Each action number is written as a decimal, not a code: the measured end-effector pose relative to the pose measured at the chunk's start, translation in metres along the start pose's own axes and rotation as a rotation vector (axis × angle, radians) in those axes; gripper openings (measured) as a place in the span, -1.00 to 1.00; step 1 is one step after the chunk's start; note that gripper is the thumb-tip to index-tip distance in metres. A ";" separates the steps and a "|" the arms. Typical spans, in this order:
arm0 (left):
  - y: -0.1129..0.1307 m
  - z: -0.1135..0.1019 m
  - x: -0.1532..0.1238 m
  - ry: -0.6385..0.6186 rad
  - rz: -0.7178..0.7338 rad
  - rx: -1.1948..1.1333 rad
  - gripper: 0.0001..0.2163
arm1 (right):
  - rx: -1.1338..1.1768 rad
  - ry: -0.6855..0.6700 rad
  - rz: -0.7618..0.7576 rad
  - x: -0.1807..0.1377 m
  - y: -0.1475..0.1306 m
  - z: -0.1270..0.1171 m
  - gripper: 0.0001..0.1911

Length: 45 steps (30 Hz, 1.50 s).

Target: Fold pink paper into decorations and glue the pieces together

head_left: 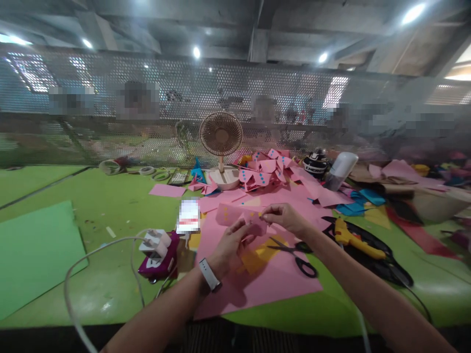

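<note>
At the far left a green sheet (37, 260) lay on the green tabletop (114, 196), and a white cable (68, 279) curved down past its right edge. Farther back stood a tape roll (109, 167) with its open end showing. Next came a purple power strip (158, 267) bearing white plugs (156, 242), and just beyond it a phone (189, 215) (its screen was blurred out).

Toward the middle, a small fan (221, 135) stood at the back on a pale base. In front of it the person's left hand (233, 245), a watch (209, 274) on its wrist, was closed around the lower edge of a pink piece (230, 214) dotted with yellow. That piece sat above a large pink sheet (224, 299), between the two hands. A yellow paper (259, 255) lay on the sheet below the hands, and a heap of folded pink shapes (268, 169), some with blue dots, rose behind them. The right hand (268, 217) had its thumb and finger drawn together at the piece's right side; whether they gripped the paper or a yellow dot could not be told. Open scissors (294, 251) rested near that forearm.

Farther right stood a tilted white bottle (342, 169), then blue scraps (360, 202), a yellow glue gun (358, 240) in a black tray (393, 267), and a red strip (423, 233).
</note>
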<state>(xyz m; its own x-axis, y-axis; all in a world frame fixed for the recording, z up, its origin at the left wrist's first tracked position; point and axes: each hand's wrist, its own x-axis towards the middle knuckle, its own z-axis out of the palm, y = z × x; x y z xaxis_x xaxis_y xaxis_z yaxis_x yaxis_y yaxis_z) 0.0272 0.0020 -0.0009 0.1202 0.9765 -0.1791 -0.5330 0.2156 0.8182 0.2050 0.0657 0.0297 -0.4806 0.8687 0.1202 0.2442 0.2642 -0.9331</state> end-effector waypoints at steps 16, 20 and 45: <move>-0.003 0.001 -0.008 -0.096 0.072 0.188 -0.74 | -0.475 -0.215 -0.105 -0.010 -0.038 0.003 -0.85; -0.003 0.002 -0.009 -0.123 0.086 0.188 -0.75 | -0.540 -0.232 -0.121 -0.006 -0.035 0.008 -0.85; -0.004 -0.006 0.010 0.151 0.149 0.068 -0.77 | -1.351 -0.256 -0.257 -0.046 0.016 0.058 -0.84</move>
<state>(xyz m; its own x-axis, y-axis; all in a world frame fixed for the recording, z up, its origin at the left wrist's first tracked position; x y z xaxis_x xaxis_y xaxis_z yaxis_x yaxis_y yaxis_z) 0.0255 0.0104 -0.0097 -0.0857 0.9880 -0.1288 -0.4775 0.0727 0.8756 0.1820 0.0058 -0.0099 -0.7377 0.6742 0.0345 0.6694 0.7238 0.1674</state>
